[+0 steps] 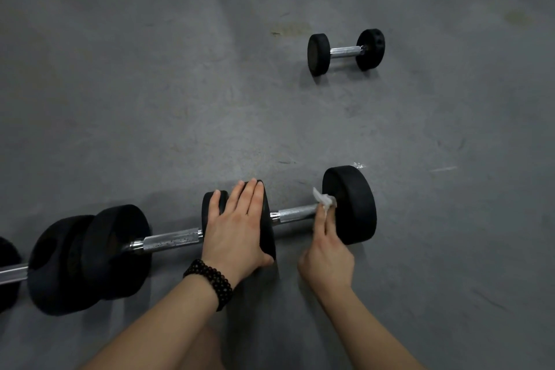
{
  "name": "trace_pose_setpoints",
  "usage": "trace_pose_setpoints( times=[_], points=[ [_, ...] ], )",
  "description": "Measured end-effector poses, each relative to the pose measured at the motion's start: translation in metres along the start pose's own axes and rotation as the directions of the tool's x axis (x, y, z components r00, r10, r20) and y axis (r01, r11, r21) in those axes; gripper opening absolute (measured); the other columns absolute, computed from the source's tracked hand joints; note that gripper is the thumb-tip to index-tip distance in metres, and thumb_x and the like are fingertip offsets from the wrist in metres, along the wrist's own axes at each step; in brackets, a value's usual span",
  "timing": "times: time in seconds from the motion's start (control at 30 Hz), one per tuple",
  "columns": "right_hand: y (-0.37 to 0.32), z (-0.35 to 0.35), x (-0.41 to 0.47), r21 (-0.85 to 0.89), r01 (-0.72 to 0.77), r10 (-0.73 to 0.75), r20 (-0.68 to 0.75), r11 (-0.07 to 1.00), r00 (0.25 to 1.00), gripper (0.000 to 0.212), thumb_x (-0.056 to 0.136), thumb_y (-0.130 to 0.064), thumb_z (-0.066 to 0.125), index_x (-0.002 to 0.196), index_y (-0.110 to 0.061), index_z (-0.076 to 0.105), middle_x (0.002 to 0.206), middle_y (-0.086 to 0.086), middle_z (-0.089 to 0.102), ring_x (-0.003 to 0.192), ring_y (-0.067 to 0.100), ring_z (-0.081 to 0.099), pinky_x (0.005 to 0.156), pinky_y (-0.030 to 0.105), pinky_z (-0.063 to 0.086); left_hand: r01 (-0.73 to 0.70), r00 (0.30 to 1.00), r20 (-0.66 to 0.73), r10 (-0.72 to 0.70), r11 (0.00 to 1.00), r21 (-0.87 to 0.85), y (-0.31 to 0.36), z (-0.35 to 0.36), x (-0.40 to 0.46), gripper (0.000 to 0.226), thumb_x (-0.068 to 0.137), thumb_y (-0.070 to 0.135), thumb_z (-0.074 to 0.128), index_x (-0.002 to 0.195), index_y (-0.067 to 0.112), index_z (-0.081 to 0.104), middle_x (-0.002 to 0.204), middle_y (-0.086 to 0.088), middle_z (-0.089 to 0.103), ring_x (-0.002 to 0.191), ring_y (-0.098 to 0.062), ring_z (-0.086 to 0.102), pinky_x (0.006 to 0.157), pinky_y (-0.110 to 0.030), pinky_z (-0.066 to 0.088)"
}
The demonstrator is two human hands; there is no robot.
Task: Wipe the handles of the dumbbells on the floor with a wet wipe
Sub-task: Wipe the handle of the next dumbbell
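A person crouched over a grey gym floor (150,84) cleans the nearest dumbbell (300,213), which lies in front of both hands near the floor's lower edge, its long axis running left to right and tilting slightly up toward the right. The right hand (326,252) pinches a crumpled white wet wipe (324,200) with extended fingers against the right end of the knurled chrome handle (297,213), just beside the right black weight head (351,204). The left hand (237,222), fingers straight and spread, thumb hooked under, rests flat on the left weight head (265,219), apparently steadying it. The wiping stroke would likely run leftward along the bar, and the right hand is the nearer to it. To the left, 1 more dumbbell (120,246) lies end to end in the same line, its handle speckled. Another, smaller dumbbell (345,51) sits well apart toward the floor's far right. A beaded bracelet (210,282) circles the left wrist.
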State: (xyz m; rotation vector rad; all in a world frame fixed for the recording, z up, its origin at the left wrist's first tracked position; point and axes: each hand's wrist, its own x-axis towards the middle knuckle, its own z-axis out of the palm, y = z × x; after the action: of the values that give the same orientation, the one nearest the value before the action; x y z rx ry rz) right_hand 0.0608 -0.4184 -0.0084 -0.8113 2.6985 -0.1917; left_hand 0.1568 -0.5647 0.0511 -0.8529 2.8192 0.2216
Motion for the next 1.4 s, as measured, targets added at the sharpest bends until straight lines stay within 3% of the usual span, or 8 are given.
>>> trace_pose_setpoints(
  times=[0.13,0.37,0.5,0.67,0.83,1.0,1.27,1.4],
  points=[
    [-0.01,0.009,-0.001,-0.09,0.097,-0.098,-0.006,0.991,0.995,0.088,0.063,-0.024,0.068,0.144,-0.001,0.044,0.155,0.021,0.033,0.115,0.034,0.055,0.081,0.043,0.046,0.003,1.0,0.009,-0.003,1.0,0.006,0.0,0.001,0.0,0.141,0.056,0.074,0.074,0.156,0.018,-0.009,0.165,0.004,-0.004,0.151,-0.016,-0.006,0.121,-0.051,-0.003],
    [0.001,0.015,0.002,-0.113,0.115,-0.122,-0.064,0.987,0.99,0.097,0.066,-0.024,0.065,0.152,0.001,0.025,0.159,0.024,0.02,0.15,0.034,0.011,0.12,0.047,0.013,0.003,1.0,0.025,-0.004,1.0,0.015,0.001,0.0,0.001,0.14,0.057,0.074,0.073,0.156,0.017,-0.009,0.165,0.003,-0.005,0.151,-0.015,-0.007,0.121,-0.051,-0.003],
    [-0.013,0.02,-0.002,-0.135,0.357,-0.359,0.011,0.924,0.933,0.098,0.074,-0.035,0.061,0.155,-0.005,0.016,0.163,0.019,0.007,0.151,0.03,-0.002,0.122,0.045,0.006,-0.005,0.998,0.056,0.004,1.0,0.006,-0.001,-0.003,0.005,0.141,0.058,0.074,0.074,0.156,0.017,-0.011,0.165,0.003,-0.006,0.151,-0.015,-0.008,0.121,-0.051,-0.003],
    [0.002,0.014,0.015,-0.103,0.125,-0.136,-0.101,0.987,0.986,0.095,0.065,-0.016,0.062,0.151,0.002,0.027,0.157,0.026,0.024,0.148,0.037,0.017,0.12,0.046,0.015,-0.022,0.991,0.128,0.026,0.999,-0.036,-0.009,-0.013,0.023,0.144,0.055,0.073,0.077,0.155,0.017,-0.01,0.165,0.003,-0.004,0.151,-0.015,-0.007,0.121,-0.05,-0.005],
    [-0.021,0.016,0.015,-0.041,0.38,-0.38,0.024,0.924,0.925,0.098,0.076,-0.025,0.06,0.156,-0.006,0.007,0.164,0.017,0.001,0.151,0.028,-0.009,0.123,0.043,0.005,-0.013,0.998,0.064,0.019,0.996,-0.092,-0.009,-0.013,0.024,0.135,0.063,0.065,0.075,0.156,0.015,-0.01,0.165,0.002,-0.011,0.151,-0.015,-0.009,0.122,-0.047,-0.006],
    [-0.009,0.016,0.03,-0.033,0.095,-0.098,-0.102,0.995,0.99,0.102,0.061,-0.015,0.07,0.151,0.003,0.025,0.156,0.026,0.026,0.148,0.037,0.017,0.119,0.048,0.022,0.0,0.992,-0.127,-0.01,0.997,-0.074,0.001,0.002,0.002,0.112,0.068,0.049,0.08,0.155,0.014,0.02,0.163,-0.003,0.02,0.15,-0.017,0.013,0.123,-0.045,0.005],
    [-0.011,0.019,0.031,0.063,0.072,-0.064,-0.118,0.995,0.991,0.105,0.064,-0.014,0.071,0.154,-0.002,0.017,0.161,0.021,0.017,0.15,0.034,0.009,0.119,0.046,0.024,0.016,0.998,-0.061,-0.019,0.998,-0.063,-0.003,-0.001,0.011,0.108,0.08,0.052,0.067,0.158,0.015,0.003,0.166,0.001,-0.002,0.151,-0.012,-0.006,0.122,-0.05,-0.004],
    [-0.022,0.02,0.024,0.044,0.212,-0.208,-0.074,0.976,0.975,0.102,0.072,-0.022,0.066,0.155,-0.004,0.009,0.163,0.019,0.002,0.151,0.032,-0.003,0.122,0.043,0.013,0.019,0.998,-0.051,-0.023,0.997,-0.079,-0.002,-0.003,0.012,0.108,0.082,0.052,0.065,0.157,0.014,-0.002,0.165,0.001,-0.006,0.15,-0.011,-0.011,0.122,-0.049,-0.002]
  ],
)
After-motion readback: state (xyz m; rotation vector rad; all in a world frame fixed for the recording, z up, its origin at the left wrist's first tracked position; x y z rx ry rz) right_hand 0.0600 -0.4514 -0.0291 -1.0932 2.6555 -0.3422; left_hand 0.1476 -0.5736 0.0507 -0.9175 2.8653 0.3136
